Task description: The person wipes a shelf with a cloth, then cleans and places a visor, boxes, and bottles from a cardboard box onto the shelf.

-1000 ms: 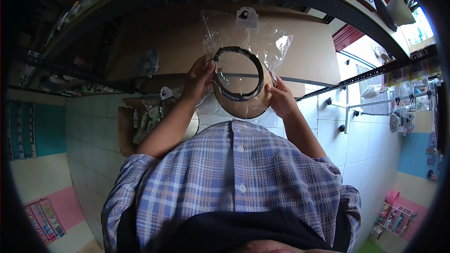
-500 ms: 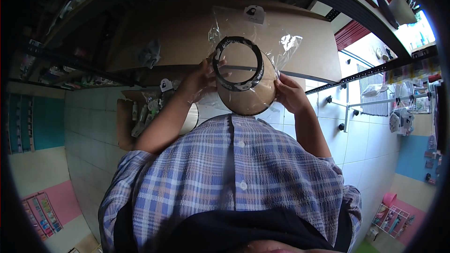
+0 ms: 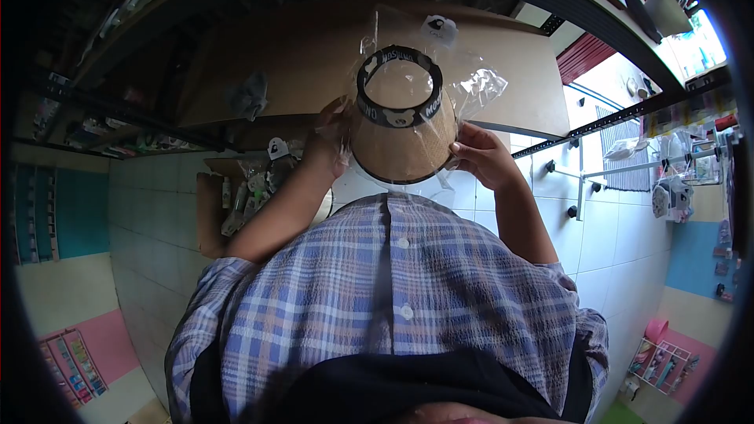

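Note:
A tan straw sun visor (image 3: 402,149) with a black, lettered headband bearing a bear face sits inside a clear plastic bag (image 3: 481,88). It is held up in front of my chest, band side away from me. My left hand (image 3: 333,135) grips its left side through the plastic, with the fingertips partly hidden behind it. On the other side, my right hand (image 3: 477,154) pinches the visor's edge and the bag between thumb and fingers. A white tag (image 3: 439,30) shows at the far end of the bag.
Beyond the visor lies a brown shelf board (image 3: 275,63), with a crumpled grey plastic piece (image 3: 250,96) on it. An open cardboard box (image 3: 210,208) of packaged goods stands on the tiled floor at left. A white wheeled rack (image 3: 583,188) is at right.
The visor has tilted so its headband moved up and away, showing more of the straw brim. My left fingers, earlier visible through the band opening, are now at the left side.

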Tool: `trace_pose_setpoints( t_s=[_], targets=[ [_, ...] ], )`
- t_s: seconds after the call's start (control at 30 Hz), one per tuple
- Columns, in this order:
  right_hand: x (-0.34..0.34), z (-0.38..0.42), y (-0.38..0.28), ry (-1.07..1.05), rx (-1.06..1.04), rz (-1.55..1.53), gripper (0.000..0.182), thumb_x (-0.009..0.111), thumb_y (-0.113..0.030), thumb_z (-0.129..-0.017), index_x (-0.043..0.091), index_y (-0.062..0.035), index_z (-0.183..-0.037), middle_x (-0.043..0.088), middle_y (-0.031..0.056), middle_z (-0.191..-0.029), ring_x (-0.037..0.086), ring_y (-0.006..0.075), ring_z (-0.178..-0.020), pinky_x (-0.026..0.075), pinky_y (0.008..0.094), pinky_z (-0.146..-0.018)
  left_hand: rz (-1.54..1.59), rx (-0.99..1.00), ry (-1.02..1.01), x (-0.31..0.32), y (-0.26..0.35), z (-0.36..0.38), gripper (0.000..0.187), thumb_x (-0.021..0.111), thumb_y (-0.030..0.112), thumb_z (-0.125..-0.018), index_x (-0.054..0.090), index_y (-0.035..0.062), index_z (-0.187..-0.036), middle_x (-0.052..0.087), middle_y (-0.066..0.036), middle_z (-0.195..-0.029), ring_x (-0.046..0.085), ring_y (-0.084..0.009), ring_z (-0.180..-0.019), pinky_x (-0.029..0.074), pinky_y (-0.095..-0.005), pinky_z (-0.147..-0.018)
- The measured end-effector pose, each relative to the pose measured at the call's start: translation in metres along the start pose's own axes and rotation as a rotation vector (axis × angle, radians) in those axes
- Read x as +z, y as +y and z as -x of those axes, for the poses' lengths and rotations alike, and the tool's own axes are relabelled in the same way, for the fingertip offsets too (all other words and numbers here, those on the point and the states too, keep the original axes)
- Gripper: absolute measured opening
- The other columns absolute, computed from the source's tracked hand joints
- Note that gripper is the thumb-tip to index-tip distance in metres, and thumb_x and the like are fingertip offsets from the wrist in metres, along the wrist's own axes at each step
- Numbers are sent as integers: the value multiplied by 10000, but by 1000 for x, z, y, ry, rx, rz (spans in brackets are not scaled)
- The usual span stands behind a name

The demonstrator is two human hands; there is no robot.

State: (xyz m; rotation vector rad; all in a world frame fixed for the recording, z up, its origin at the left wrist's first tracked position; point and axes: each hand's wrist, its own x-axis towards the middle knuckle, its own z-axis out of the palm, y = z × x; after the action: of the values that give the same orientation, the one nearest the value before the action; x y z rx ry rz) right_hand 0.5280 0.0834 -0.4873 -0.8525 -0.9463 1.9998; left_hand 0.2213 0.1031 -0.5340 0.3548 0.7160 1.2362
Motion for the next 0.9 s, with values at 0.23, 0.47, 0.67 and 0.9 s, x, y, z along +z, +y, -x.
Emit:
trace_pose_setpoints(
  t_s=[0.23,0.47,0.67,0.9],
  targets=[
    [3,0,-1,132,0,220,610,748,-49,-795,444,22,-1319,552,157,-1234,632,252,-1024,560,362,-860,-42,128,-216,32,9,14,589,665,265,-887,431,31,-1375,598,-86,-1204,601,-193,-1068,488,-325,-922],
    [-2,1,-9,29,-288,129,976,768,-173,-774,136,-68,-1511,291,149,-1498,523,320,-1210,505,435,-926,-433,253,-434,32,11,20,775,719,296,-832,326,42,-1450,667,-69,-966,614,-91,-824,455,-240,-708],
    [6,-11,-6,178,-322,253,797,702,-382,-843,301,-66,-1456,505,125,-1326,497,243,-1220,429,355,-966,-517,242,-332,46,12,20,711,679,271,-862,333,62,-1448,672,-58,-907,612,-91,-774,445,-214,-663],
    [3,-19,-25,98,-300,114,732,730,-367,-832,394,-13,-1377,565,126,-1183,566,218,-1079,444,338,-915,-683,159,-246,65,35,20,504,656,265,-898,509,45,-1326,667,-69,-1051,630,-105,-879,488,-246,-760]
  ],
)
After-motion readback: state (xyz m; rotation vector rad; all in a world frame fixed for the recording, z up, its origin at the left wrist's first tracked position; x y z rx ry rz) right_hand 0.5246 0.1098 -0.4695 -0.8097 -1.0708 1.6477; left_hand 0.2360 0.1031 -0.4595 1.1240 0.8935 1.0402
